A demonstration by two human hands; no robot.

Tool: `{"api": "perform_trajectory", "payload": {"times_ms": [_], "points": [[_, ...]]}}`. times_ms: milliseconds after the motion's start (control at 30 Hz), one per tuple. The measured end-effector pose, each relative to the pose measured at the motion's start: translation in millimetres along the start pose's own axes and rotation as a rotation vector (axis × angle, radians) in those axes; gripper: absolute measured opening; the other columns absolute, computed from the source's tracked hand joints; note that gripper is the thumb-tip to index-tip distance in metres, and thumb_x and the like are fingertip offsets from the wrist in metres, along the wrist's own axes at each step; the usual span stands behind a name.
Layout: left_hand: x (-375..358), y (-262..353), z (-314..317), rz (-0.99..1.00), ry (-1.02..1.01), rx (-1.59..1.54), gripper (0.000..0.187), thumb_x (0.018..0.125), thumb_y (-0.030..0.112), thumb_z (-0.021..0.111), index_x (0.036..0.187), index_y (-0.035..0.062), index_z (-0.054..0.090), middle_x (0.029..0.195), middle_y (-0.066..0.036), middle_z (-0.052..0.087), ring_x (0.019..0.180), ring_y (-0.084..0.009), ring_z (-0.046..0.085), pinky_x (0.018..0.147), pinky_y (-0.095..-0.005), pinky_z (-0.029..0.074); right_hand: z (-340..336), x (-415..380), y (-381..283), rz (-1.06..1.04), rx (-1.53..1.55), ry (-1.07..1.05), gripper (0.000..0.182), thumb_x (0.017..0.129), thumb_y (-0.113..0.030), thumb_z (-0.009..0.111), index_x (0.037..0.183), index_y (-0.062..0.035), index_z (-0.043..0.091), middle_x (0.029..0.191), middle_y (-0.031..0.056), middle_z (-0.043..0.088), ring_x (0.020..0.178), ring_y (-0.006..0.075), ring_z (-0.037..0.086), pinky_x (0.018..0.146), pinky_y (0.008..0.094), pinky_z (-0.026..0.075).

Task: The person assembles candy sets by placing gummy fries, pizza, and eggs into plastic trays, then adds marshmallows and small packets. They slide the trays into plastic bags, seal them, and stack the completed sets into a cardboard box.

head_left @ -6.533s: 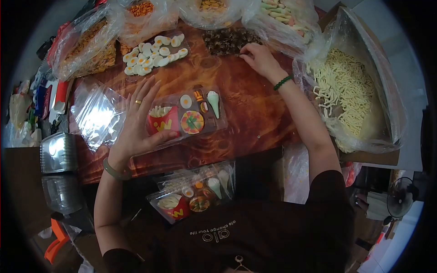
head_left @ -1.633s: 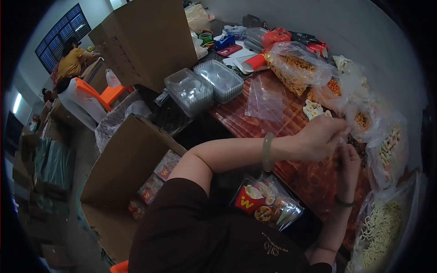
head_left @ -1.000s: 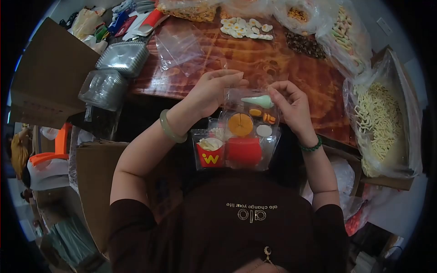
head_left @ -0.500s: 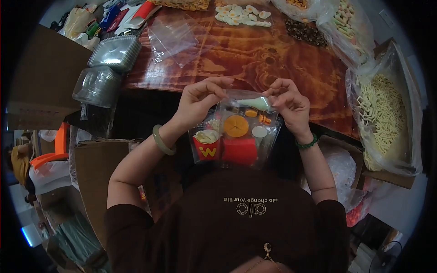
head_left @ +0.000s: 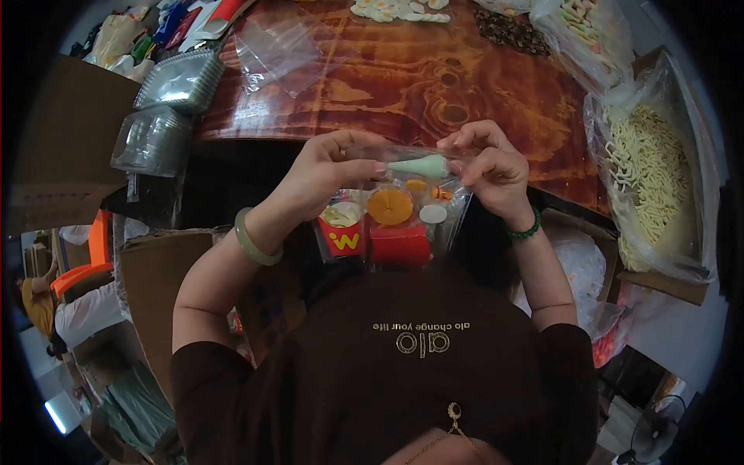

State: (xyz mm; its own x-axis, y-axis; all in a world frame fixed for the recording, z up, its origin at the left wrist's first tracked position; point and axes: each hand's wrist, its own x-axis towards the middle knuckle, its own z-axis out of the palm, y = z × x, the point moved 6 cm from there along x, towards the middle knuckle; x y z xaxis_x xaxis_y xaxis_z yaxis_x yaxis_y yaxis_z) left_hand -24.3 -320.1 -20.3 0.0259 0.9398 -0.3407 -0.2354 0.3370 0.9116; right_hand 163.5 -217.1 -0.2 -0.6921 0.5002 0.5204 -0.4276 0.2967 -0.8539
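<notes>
I hold a clear plastic bag upright in front of my chest, above my lap. Inside it is a tray of candy shaped like fast food: a red fries box, an orange round piece, a white egg piece and a pale green cone near the top. My left hand pinches the bag's top edge on the left. My right hand pinches the same edge on the right. A second red fries pack with a yellow W lies just behind the bag, on my lap.
The wooden table lies ahead with loose clear bags, stacked clear trays, egg candies, dark candies and a bag of noodle-shaped candy at right. A cardboard box stands at my left.
Both hands have come closer together along the bag's top edge and the bag sits slightly lower and nearer my chest. Earlier, I worked at the table and turned toward the box at left.
</notes>
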Motion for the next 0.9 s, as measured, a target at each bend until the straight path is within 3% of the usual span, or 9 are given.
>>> {"api": "perform_trajectory", "payload": {"times_ms": [100,433,500,533,567,633,700,767,900], "points": [[-6,6,5,0.056,0.027,-0.022,0.037,0.081,-0.004,0.065,0.116,0.0,0.054,0.099,-0.01,0.066,0.089,-0.0166,0.065,0.077,-0.0271,0.054,-7,-5,-7,0.029,-0.004,-0.011,0.019,0.073,0.014,0.062,0.069,-0.0046,0.061,0.104,0.0071,0.05,0.106,0.0206,0.057,0.093,0.0356,0.051],[-8,1,13,0.166,0.096,0.053,0.036,0.08,-0.002,0.069,0.112,-0.0011,0.052,0.101,-0.01,0.065,0.092,-0.0148,0.064,0.082,-0.0268,0.052,-21,-12,-1,0.005,-0.127,-0.206,0.004,0.074,-0.002,0.064,0.076,-0.0047,0.062,0.107,0.0096,0.051,0.109,0.02,0.052,0.094,0.0365,0.045],[-9,2,10,0.203,0.158,0.097,0.034,0.08,-0.003,0.068,0.11,0.003,0.053,0.101,-0.009,0.066,0.088,-0.0137,0.065,0.075,-0.0258,0.053,-26,-10,6,0.347,0.205,0.085,0.013,0.076,-0.007,0.062,0.089,-0.0031,0.061,0.114,0.0102,0.05,0.107,0.0177,0.051,0.091,0.0326,0.046],[-9,2,12,0.199,0.159,0.096,0.034,0.08,-0.003,0.068,0.11,0.003,0.053,0.101,-0.009,0.066,0.088,-0.0137,0.065,0.075,-0.0258,0.053,-23,-6,2,0.395,0.156,0.114,0.021,0.083,-0.012,0.063,0.101,-0.0024,0.059,0.11,0.0072,0.056,0.093,0.0114,0.056,0.078,0.0258,0.05],[-11,5,16,0.252,0.13,0.069,0.033,0.08,-0.003,0.068,0.11,0.003,0.054,0.1,-0.008,0.066,0.087,-0.0137,0.065,0.074,-0.0255,0.053,-24,-5,-1,0.404,0.16,0.118,0.021,0.083,-0.012,0.063,0.101,-0.0024,0.059,0.11,0.0072,0.056,0.093,0.0114,0.056,0.078,0.0258,0.05],[-17,20,22,0.33,0.11,0.065,0.032,0.08,-0.004,0.067,0.11,0.0032,0.056,0.097,-0.008,0.067,0.086,-0.0139,0.065,0.072,-0.0253,0.053,-15,-4,4,0.63,-0.088,-0.178,0.024,0.09,-0.021,0.062,0.106,-0.0035,0.061,0.098,0.0028,0.063,0.076,0.0065,0.059,0.064,0.02,0.05],[-28,59,25,0.479,0.092,0.075,0.03,0.08,-0.006,0.065,0.108,0.0031,0.059,0.091,-0.007,0.068,0.081,-0.015,0.066,0.07,-0.0257,0.054,-19,18,-27,0.51,-0.14,-0.09,0.029,0.092,-0.026,0.06,0.111,-0.0039,0.061,0.087,-0.0005,0.065,0.062,0.0028,0.057,0.056,0.017,0.048],[-40,100,23,0.574,0.139,0.107,0.044,0.081,-0.005,0.064,0.122,0.0025,0.052,0.113,-0.014,0.063,0.102,-0.0202,0.062,0.084,-0.0314,0.052,-36,45,-61,0.524,-0.104,-0.058,0.033,0.091,-0.026,0.062,0.115,-0.0038,0.059,0.094,0.0032,0.065,0.072,0.0046,0.059,0.06,0.0179,0.049],[-54,105,19,0.726,0.186,0.223,0.047,0.081,-0.005,0.064,0.125,0.0019,0.05,0.118,-0.015,0.059,0.107,-0.0202,0.059,0.087,-0.032,0.049,-118,51,-54,0.558,-0.009,-0.111,0.037,0.09,-0.025,0.063,0.119,-0.0036,0.057,0.097,0.0045,0.065,0.077,0.0061,0.061,0.063,0.0188,0.05]]}}
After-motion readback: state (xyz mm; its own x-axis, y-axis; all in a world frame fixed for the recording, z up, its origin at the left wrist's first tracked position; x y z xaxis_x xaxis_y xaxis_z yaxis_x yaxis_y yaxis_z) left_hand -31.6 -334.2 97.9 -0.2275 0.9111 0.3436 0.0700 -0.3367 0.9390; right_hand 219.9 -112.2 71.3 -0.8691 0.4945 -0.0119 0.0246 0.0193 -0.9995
